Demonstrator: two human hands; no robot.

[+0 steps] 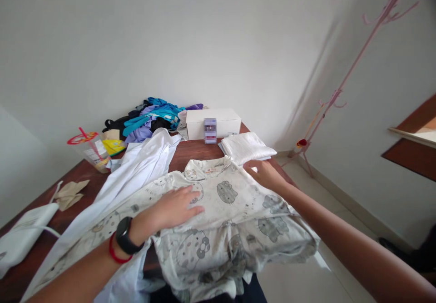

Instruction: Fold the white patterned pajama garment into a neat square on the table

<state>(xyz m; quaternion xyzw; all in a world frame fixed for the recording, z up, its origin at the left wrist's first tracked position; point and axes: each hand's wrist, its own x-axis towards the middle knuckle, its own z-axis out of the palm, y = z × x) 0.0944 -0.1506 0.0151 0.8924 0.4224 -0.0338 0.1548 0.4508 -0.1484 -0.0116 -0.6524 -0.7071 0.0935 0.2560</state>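
Observation:
A white shirt with grey cat prints (226,191) is spread over the front of the dark wooden table, its collar toward the wall and its lower part hanging over the near edge. My left hand (179,206) lies flat on the shirt's left chest, fingers spread. At the shirt's right shoulder, beside the collar, my right hand (260,172) has its fingers curled onto the fabric. A folded white cloth (247,146) lies just behind my right hand. Along the left, a plain white garment (136,162) runs partly under the printed shirt.
Behind are a white box (225,121), a small purple box (210,131) and a clothes pile (155,116). A plastic cup (93,151), brown paper (71,195) and a white device with a cable (25,235) are left. A pink coat rack (354,69) stands right.

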